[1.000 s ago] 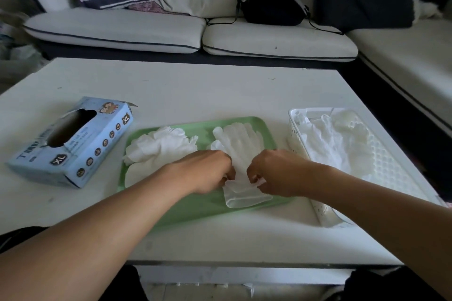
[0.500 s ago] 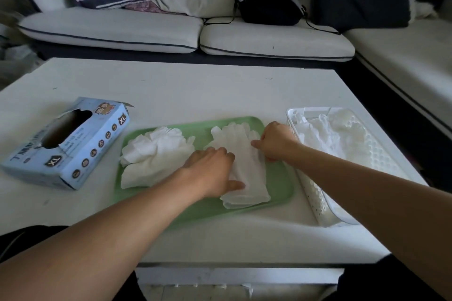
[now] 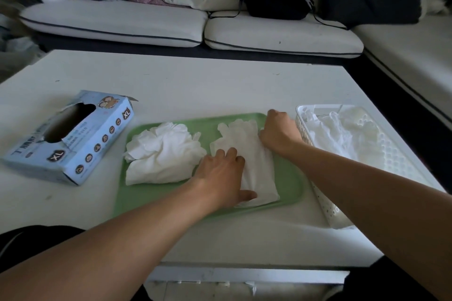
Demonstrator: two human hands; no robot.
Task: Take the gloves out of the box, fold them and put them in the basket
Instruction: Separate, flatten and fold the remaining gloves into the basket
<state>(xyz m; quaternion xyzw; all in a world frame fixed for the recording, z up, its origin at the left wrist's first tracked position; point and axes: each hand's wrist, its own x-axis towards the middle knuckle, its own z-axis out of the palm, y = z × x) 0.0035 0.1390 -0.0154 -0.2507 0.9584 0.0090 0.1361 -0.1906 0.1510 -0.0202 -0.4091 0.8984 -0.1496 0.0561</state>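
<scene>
**Both hands working one flat glove on the green tray**

Compared with a second ago, the hands are no longer bunched together at the glove's near end: the right hand (image 3: 278,133) is now sitting farther away, at the far right edge of the flat glove (image 3: 254,154), while the left hand (image 3: 221,173) is lying over the glove's left near part. Since half a second ago little is differing; both hands are resting in nearly the same places.

The left hand is pressing down with fingers spread and fairly straight, thumb reaching toward the glove's near end. The right hand is showing curled fingers at the glove's edge; whether it is actually pinching the material cannot be told.

The glove is lying lengthwise on the right half of the green tray (image 3: 291,186). A crumpled pile of gloves (image 3: 161,154) is sitting on the tray's left half, just beside the left hand. The blue box (image 3: 71,139) is lying on the table (image 3: 195,85) to the left, apart from the tray. The white basket (image 3: 325,205), holding more white gloves, is standing just right of the tray, close against the right forearm and near the table's right edge. Open tabletop is stretching beyond the tray's far side and along the near edge.
</scene>
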